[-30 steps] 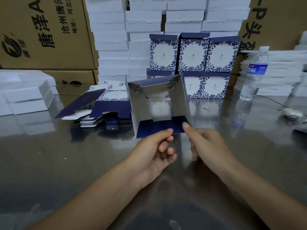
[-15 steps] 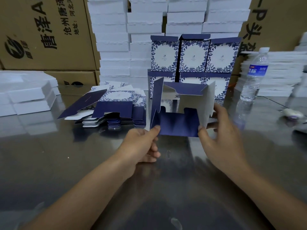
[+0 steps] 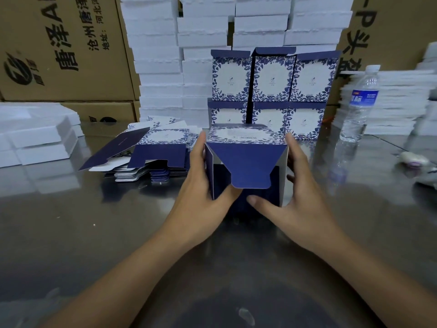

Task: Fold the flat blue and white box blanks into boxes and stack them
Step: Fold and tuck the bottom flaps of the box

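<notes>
Two hands, left hand, right hand, grip box.

A water bottle stands right on the steel table. White foam trays stack against brown cartons behind.

A steel bench is stretching out under and around the hands, throwing back dull reflections of soft overhead light. Beyond the hands, white foam trays are rising in tall stacks, with brown cartons printed in black characters standing behind them to the left and right. More white trays are lying far left, and others are piling up far right.
</notes>
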Tool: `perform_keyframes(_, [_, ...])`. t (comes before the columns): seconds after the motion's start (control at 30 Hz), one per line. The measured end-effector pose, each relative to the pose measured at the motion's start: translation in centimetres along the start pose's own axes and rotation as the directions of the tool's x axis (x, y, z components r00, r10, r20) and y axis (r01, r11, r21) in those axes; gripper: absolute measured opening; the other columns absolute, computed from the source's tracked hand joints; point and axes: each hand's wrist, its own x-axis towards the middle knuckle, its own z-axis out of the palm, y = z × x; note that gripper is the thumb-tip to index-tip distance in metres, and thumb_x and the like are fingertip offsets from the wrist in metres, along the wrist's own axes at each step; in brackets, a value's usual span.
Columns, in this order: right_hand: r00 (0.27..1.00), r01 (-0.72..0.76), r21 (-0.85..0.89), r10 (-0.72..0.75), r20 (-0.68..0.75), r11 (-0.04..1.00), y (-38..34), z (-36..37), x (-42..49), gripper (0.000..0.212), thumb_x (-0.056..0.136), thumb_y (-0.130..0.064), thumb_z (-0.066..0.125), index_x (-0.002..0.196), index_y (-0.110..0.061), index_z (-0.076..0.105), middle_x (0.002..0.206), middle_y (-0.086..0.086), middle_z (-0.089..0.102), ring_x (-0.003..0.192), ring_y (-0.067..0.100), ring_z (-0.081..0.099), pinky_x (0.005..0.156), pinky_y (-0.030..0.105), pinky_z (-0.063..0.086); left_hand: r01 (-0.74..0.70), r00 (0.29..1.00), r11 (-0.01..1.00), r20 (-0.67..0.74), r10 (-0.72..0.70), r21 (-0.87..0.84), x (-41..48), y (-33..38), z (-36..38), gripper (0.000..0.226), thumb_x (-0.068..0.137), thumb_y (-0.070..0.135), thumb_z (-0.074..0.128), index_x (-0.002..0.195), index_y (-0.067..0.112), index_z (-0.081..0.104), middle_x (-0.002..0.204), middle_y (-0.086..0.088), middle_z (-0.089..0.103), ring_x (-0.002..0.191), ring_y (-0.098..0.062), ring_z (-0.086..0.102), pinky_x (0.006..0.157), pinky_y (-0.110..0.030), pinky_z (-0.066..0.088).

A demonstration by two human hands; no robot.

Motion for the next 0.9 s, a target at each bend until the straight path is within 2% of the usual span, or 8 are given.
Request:
perform_keyframes(0.13, [0.996, -0.06, 0.111, 0.052, 0.068, 0.992, -0.3, -0.3, -0.1, 0.119, 0.053, -0.064, 0.074, 0.139, -0.058, -0.008, 0.131, -0.057, 0.014, 0.127, -0.025, 0.018, 0.09, -0.006, 0.026, 0.048, 0.997, 0.994, 0.071, -0.041, -0.097, -0.1, 0.3, -0.1, 0.067, 0.082, 0.054, 0.058, 0.132, 0.066, 0.014, 0.143, 0.038, 0.026, 0.136, 0.006, 0.029, 0.114, -0.037, 0.029])
perform_keyframes(0.23, [0.994, -0.071, 0.113, 0.062, 0.088, 0.991, -0.4, -0.3, -0.1, 0.116, 0.051, -0.071, 0.073, 0.138, -0.061, -0.003, 0.139, -0.049, 0.015, 0.133, -0.016, 0.02, 0.106, 0.017, 0.029, 0.073, 0.997, 0.991, 0.029, -0.071, -0.108, -0.1, 0.5, -0.2, 0.045, 0.078, 0.061, 0.051, 0.119, 0.06, 0.032, 0.136, 0.023, 0.044, 0.128, -0.004, 0.044, 0.11, -0.04, 0.034])
perform_keyframes(0.3, [0.996, -0.057, 0.102, 0.049, 0.079, 0.993, -0.5, -0.2, -0.1, 0.104, 0.059, -0.072, 0.067, 0.142, -0.054, 0.006, 0.142, -0.044, 0.019, 0.134, -0.015, 0.021, 0.107, 0.018, 0.027, 0.098, 0.995, 0.984, -0.018, -0.102, -0.15, -0.1, 0.6, -0.4, 0.047, 0.07, 0.071, 0.05, 0.113, 0.056, 0.039, 0.124, 0.022, 0.051, 0.119, -0.007, 0.05, 0.102, -0.037, 0.04])
perform_keyframes(0.47, [0.992, 0.078, 0.052, -0.072, -0.101, 0.996, -0.7, -0.1, 0.0, 0.052, 0.082, -0.061, 0.045, 0.129, -0.042, 0.035, 0.134, -0.016, 0.045, 0.124, -0.002, 0.043, 0.101, 0.015, 0.033, 0.123, 0.983, 0.978, -0.112, -0.143, -0.169, 0.1, 0.9, -0.6, 0.044, 0.065, 0.081, 0.041, 0.097, 0.052, 0.044, 0.092, 0.037, 0.053, 0.085, 0.015, 0.05, 0.073, -0.016, 0.035])
perform_keyframes(0.57, [0.983, 0.132, 0.108, -0.116, -0.144, 0.985, -0.7, 0.0, 0.1, 0.052, 0.082, -0.06, 0.049, 0.124, -0.031, 0.041, 0.121, -0.003, 0.053, 0.112, 0.009, 0.052, 0.094, 0.013, 0.035, 0.125, 0.978, 0.976, -0.145, -0.152, -0.18, 0.1, 1.1, -0.6, 0.036, 0.067, 0.08, 0.039, 0.086, 0.05, 0.043, 0.087, 0.032, 0.054, 0.081, 0.013, 0.05, 0.072, -0.013, 0.035])
perform_keyframes(0.67, [0.976, 0.147, 0.129, -0.124, -0.177, 0.981, -0.7, 0.0, 0.2, 0.053, 0.081, -0.069, 0.045, 0.117, -0.03, 0.046, 0.113, -0.006, 0.055, 0.105, 0.009, 0.055, 0.093, 0.022, 0.042, 0.124, 0.975, 0.98, -0.166, -0.15, -0.156, 0.1, 1.4, -0.6, 0.026, 0.073, 0.075, 0.036, 0.078, 0.05, 0.042, 0.081, 0.03, 0.052, 0.074, 0.014, 0.048, 0.063, -0.003, 0.034])
perform_keyframes(0.8, [0.958, 0.133, 0.087, -0.106, -0.265, 0.987, -0.2, 0.1, 0.3, 0.024, 0.08, -0.051, 0.055, 0.098, -0.038, 0.046, 0.097, -0.022, 0.055, 0.089, 0.001, 0.055, 0.081, 0.014, 0.043, 0.13, 0.979, 0.981, -0.14, -0.15, -0.141, 0.0, 1.6, -0.6, 0.034, 0.066, 0.081, 0.034, 0.077, 0.049, 0.041, 0.088, 0.016, 0.056, 0.075, 0.005, 0.05, 0.068, -0.017, 0.034])
perform_keyframes(0.9, [0.953, 0.057, 0.0, -0.054, -0.298, 0.998, 0.4, 0.1, 0.3, 0.025, 0.076, -0.053, 0.057, 0.087, -0.036, 0.042, 0.089, -0.015, 0.053, 0.084, 0.005, 0.053, 0.075, 0.01, 0.039, 0.101, 0.988, 0.985, -0.101, -0.116, -0.14, -0.2, 1.7, -0.5, 0.044, 0.069, 0.083, 0.038, 0.088, 0.043, 0.045, 0.097, 0.012, 0.06, 0.086, -0.003, 0.056, 0.074, -0.022, 0.038])
